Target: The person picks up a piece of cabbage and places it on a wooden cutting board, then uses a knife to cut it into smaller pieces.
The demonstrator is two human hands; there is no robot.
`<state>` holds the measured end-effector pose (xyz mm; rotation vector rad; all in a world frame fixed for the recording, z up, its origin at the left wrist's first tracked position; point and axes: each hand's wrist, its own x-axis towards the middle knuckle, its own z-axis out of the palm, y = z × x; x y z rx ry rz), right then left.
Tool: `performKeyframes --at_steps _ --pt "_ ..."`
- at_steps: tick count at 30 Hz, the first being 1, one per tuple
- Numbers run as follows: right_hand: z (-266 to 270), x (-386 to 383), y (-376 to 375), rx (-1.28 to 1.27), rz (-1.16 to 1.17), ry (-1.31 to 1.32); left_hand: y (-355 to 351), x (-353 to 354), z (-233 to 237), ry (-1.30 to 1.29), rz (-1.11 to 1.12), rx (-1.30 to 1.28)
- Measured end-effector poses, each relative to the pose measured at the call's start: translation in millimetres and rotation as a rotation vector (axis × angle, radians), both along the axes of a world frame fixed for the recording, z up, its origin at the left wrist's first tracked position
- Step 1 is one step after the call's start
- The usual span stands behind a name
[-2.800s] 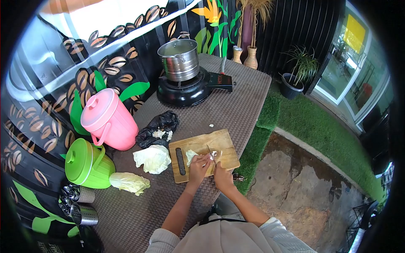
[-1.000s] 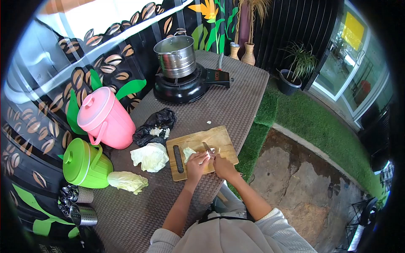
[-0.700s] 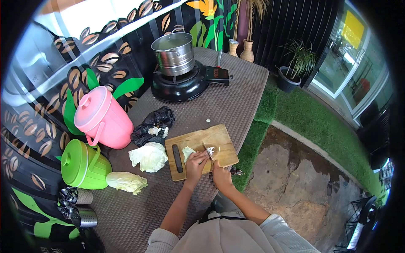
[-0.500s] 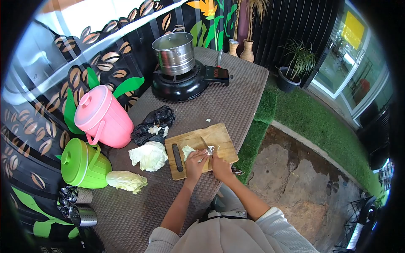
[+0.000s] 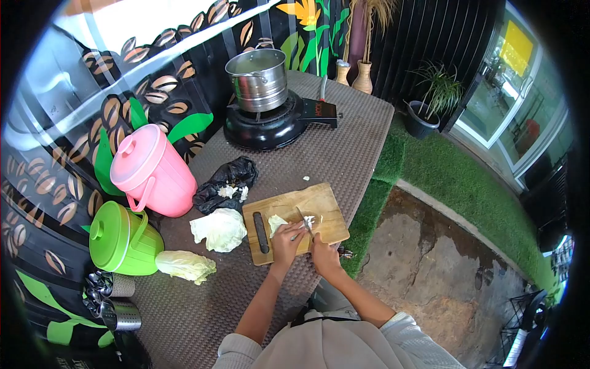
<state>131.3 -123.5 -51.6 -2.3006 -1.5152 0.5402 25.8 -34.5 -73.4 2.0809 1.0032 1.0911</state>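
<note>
On a wooden cutting board (image 5: 335, 227) my right hand (image 5: 324, 255) is closed round the handle of a knife (image 5: 303, 216), its blade pointing away from me. Just left of the blade, my left hand (image 5: 286, 244) presses bent fingers onto a pale cabbage piece (image 5: 276, 222), partly hidden beneath them. Small white cut bits (image 5: 310, 219) lie right of the blade. Left of the board rests a larger piece of cabbage (image 5: 218, 230), and beyond that a napa cabbage (image 5: 185, 265).
A steel pot (image 5: 258, 86) stands on a black gas stove (image 5: 261, 130) at the back. A black plastic bag (image 5: 236, 172) with scraps lies behind the board. Along the wall are a pink lidded bucket (image 5: 157, 175), a green one (image 5: 132, 243) and utensil holders (image 5: 126, 315).
The knife and my right hand have shifted slightly toward me and right. My left hand stays on the cabbage piece. The whole view has moved a little.
</note>
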Motion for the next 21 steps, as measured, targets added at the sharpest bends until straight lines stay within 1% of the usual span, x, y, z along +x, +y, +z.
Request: performKeyframes --at_steps 1,2,3,4,6,7,9,13,16,18,19,20,21 --pt "-9 1 2 0.004 -0.001 -0.003 1 1 1 -0.003 -0.001 0.004" --pt "-21 3 7 0.036 0.026 -0.125 2 1 1 0.0 0.002 0.02" --pt "-16 2 7 0.064 0.053 -0.247 0 1 0 0.004 0.005 0.032" --pt "-11 2 7 0.062 0.051 -0.247 -1 0 -1 0.004 0.002 0.03" --pt "3 7 12 -0.027 0.087 -0.155 3 3 0 0.008 0.027 0.026" --pt "1 10 12 -0.023 0.083 -0.161 2 4 1 0.003 0.023 0.032" --pt "-1 16 14 0.044 0.149 -0.163 1 3 5 0.028 0.03 0.04" --pt "6 24 13 0.015 0.17 -0.079 0 4 5 -0.03 0.031 0.02" --pt "9 22 7 0.028 0.189 -0.148 -1 3 5 -0.06 0.002 -0.007" --pt "5 13 0 0.011 0.113 -0.174 -3 2 7 -0.021 0.015 -0.04" --pt "-5 9 -2 0.012 0.115 -0.172 -1 1 5 -0.019 0.016 -0.04" --pt "-17 3 -5 0.063 0.081 -0.219 0 1 2 -0.039 -0.002 -0.031" --pt "-15 -2 -5 0.116 0.048 -0.268 0 1 1 -0.061 -0.021 -0.02"
